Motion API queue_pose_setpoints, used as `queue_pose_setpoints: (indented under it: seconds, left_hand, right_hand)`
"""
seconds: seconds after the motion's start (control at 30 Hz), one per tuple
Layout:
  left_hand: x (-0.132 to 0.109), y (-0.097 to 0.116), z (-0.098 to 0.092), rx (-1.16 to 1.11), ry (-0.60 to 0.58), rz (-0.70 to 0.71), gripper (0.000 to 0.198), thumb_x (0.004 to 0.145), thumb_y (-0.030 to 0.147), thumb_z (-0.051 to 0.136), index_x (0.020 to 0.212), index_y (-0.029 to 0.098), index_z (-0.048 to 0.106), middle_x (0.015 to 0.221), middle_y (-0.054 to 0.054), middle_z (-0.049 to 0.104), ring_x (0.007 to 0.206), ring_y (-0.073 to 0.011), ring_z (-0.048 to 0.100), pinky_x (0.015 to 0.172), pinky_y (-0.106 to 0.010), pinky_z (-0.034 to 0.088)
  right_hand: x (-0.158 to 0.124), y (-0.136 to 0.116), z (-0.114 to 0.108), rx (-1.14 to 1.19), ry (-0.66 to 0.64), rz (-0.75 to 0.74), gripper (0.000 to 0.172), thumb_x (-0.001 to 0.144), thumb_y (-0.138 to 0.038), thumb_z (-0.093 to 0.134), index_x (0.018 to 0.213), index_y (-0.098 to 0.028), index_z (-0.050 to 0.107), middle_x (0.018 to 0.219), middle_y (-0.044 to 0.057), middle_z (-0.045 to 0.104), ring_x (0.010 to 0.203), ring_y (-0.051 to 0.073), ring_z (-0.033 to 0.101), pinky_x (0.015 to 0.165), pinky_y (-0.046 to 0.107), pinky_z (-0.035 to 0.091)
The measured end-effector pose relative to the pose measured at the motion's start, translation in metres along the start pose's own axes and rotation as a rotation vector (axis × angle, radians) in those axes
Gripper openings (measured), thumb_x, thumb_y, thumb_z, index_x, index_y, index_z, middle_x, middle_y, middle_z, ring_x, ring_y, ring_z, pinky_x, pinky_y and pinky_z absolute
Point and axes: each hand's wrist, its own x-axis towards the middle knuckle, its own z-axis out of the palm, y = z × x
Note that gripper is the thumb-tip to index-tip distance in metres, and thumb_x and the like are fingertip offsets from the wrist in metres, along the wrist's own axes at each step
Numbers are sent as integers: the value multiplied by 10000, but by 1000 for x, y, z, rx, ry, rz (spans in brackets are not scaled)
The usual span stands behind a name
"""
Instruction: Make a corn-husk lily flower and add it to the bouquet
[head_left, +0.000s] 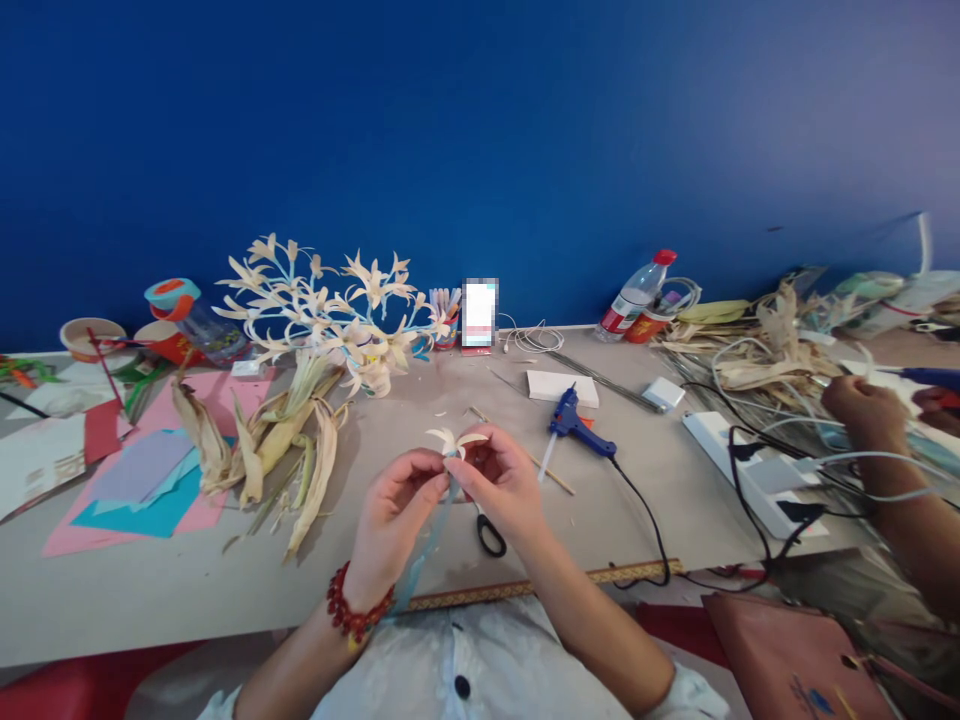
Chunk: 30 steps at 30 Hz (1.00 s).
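My left hand (401, 495) and my right hand (504, 482) meet above the table's front part, both closed in a pinch. Between their fingertips is a small flower with cream, pointed petals (450, 440), upright, its base hidden by the fingers. A light-blue tape strip (424, 562) hangs from the pinch towards my lap. Behind my right wrist lie scissors, with one black handle loop (491, 536) showing. To the right, a blue glue gun (576, 425) rests by a white box (561, 386). A thin stick (556, 478) lies between it and my right hand.
A bunch of similar flowers (322, 318) stands at the back left, before it corn husks (259, 450) and coloured paper (146, 500). A phone (480, 315) stands by the wall. Right: a bottle (637, 295), power strip (731, 470), cables, and another person's hand (862, 410).
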Motion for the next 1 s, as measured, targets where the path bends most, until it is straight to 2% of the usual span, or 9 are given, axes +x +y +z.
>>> queue_pose_setpoints:
  seconds: [0.23, 0.5, 0.77, 1.0]
  left_hand:
    - [0, -2, 3, -25, 25, -2, 102, 795, 270, 710, 849, 184, 716, 816, -31, 700, 755, -157, 632, 714, -248, 513]
    - [-1, 2, 3, 53, 31, 113, 39, 798, 217, 702, 814, 197, 732, 884, -50, 699, 836, -183, 626, 772, -280, 515]
    - [2, 0, 5, -156, 14, -6, 46, 775, 246, 730, 790, 202, 729, 807, -25, 693, 751, -158, 629, 693, -259, 517]
    - [2, -1, 6, -240, 28, -76, 59, 780, 254, 729, 799, 202, 708, 748, -8, 673, 709, -140, 614, 690, -259, 512]
  right_hand:
    - [-1, -3, 1, 21, 9, 44, 200, 766, -338, 750, 794, -205, 604, 689, -26, 559, 525, 90, 480, 445, 197, 411]
    - [-3, -8, 1, 116, -33, 79, 244, 746, -374, 765, 783, -204, 593, 674, -31, 537, 504, 75, 445, 417, 181, 395]
    - [0, -10, 3, 185, -80, 93, 275, 723, -410, 780, 750, -200, 606, 684, -27, 535, 515, 77, 445, 418, 183, 396]
    - [0, -12, 4, 169, -78, 116, 278, 728, -422, 769, 769, -209, 596, 666, -23, 559, 504, 85, 453, 415, 190, 388]
